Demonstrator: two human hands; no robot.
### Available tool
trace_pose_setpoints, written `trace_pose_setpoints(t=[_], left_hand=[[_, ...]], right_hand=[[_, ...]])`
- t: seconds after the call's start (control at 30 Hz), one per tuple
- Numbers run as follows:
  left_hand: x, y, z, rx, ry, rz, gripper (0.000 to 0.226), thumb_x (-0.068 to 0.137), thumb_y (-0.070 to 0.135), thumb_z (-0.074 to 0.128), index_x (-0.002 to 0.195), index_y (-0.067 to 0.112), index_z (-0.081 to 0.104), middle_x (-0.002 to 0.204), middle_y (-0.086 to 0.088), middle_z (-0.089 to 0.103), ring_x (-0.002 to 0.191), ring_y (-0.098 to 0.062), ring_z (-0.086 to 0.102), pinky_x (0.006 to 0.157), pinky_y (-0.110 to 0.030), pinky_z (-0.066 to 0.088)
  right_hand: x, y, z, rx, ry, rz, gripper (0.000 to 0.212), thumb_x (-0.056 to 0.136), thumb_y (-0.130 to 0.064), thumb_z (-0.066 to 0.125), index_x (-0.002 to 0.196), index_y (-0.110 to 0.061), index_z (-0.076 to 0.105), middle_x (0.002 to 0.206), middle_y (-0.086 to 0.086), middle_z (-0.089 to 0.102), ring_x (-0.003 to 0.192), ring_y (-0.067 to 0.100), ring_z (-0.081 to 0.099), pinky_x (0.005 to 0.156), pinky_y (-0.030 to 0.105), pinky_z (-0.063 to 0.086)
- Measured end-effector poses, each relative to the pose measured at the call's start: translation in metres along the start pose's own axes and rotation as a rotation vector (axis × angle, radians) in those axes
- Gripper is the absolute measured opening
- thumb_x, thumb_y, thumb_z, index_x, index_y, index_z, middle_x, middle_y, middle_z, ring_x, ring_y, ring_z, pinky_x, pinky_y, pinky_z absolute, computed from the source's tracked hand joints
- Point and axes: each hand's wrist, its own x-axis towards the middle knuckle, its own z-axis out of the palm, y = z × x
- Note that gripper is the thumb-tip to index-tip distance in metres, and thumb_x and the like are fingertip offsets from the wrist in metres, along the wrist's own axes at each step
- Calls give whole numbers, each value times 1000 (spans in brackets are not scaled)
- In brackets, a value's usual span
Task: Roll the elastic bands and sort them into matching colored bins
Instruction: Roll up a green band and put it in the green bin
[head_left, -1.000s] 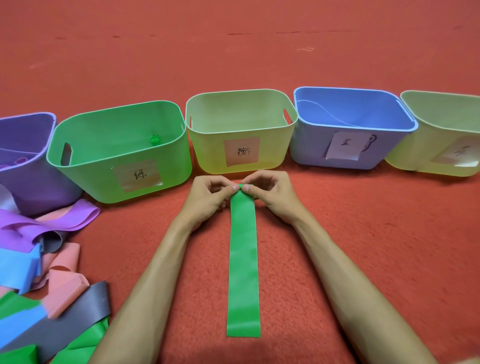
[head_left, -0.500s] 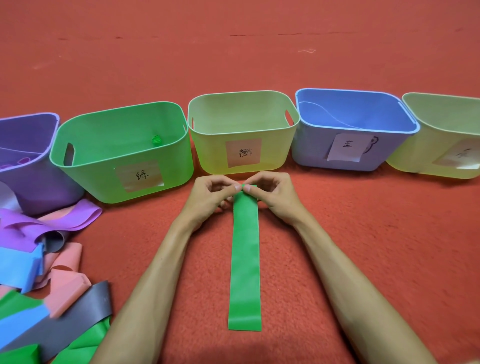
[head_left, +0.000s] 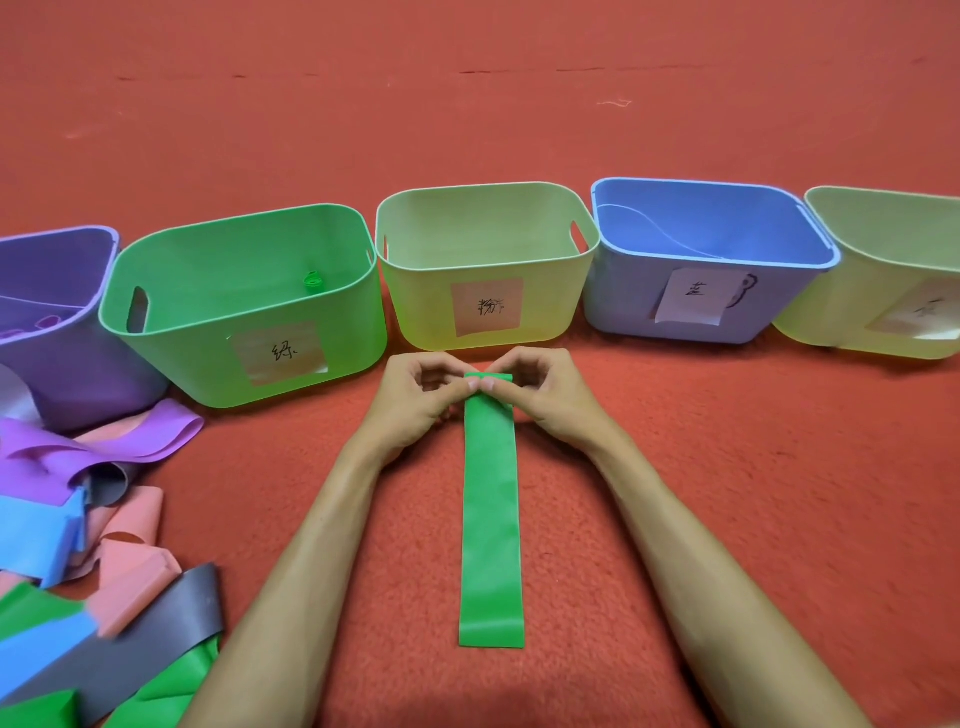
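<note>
Between both hands (head_left: 415, 395) (head_left: 550, 389), pinched, lies the green band's (head_left: 491, 519) rolled end.

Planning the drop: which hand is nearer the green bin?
Left. The left hand is just right of the green bin; the right hand is farther right, past the green band both pinch.

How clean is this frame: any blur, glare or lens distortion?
Head view: even, soft light, no glare, faint shadows under the bins; the bin row looks bowed, likely the wide lens; green band, left hand and right hand are sharp; the band pile at the lower-left edge is smeared.
</note>
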Motion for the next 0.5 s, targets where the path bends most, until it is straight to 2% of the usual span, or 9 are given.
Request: trace_pose_setpoints(t=[0.07, 0.1, 0.2, 0.27, 0.37, 0.5], left_hand=[[-1, 1, 0, -7, -5, 8, 15, 88, 2, 77, 99, -7, 74, 77, -16, 70, 55, -7, 58, 49, -16, 43], [-1, 1, -1, -14, -12, 10, 15, 88, 3, 78, 99, -5, 75, 78, -17, 71, 56, -9, 58, 50, -18, 43], [1, 0, -3, -20, -24, -33, 16, 88, 14, 81, 95, 1, 76, 74, -14, 69, 56, -14, 55, 51, -23, 42], [2, 0, -3, -5, -19, -75, 17, 93, 20, 76, 89, 3, 76, 68, -11, 64, 54, -12, 52, 49, -21, 40], [2, -1, -2, 18, -40, -57, 17, 95, 19, 73, 84, 6, 76, 66, -12, 63, 55, -12, 52, 50, -19, 41], [2, -3, -3, -3, -27, -42, 11, 92, 12, 76, 91, 1, 77, 69, -14, 66, 57, -14, 52, 49, -18, 41]], right_hand=[[1, 3, -2, -1, -12, -23, 14, 91, -10, 78, 95, 2, 73, 89, 25, 73, 79, 23, 67, 72, 51, 57], [1, 4, -4, 16, -16, -31, 13, 91, -10, 77, 95, 2, 73, 92, 27, 73, 81, 25, 67, 75, 53, 55], [0, 3, -6, 44, -25, -21, 13, 91, -8, 76, 98, 2, 72, 96, 26, 73, 84, 26, 67, 74, 51, 54], [-2, 0, -7, 65, -27, -2, 12, 92, -5, 76, 100, 3, 72, 95, 20, 74, 86, 24, 66, 70, 44, 53], [-3, -2, -7, 94, -32, 16, 14, 91, -2, 75, 103, 5, 70, 96, 17, 73, 87, 23, 66, 68, 36, 52], [-1, 2, -8, 107, -48, 12, 17, 86, -1, 79, 102, 1, 72, 96, 25, 72, 88, 26, 65, 76, 49, 51]])
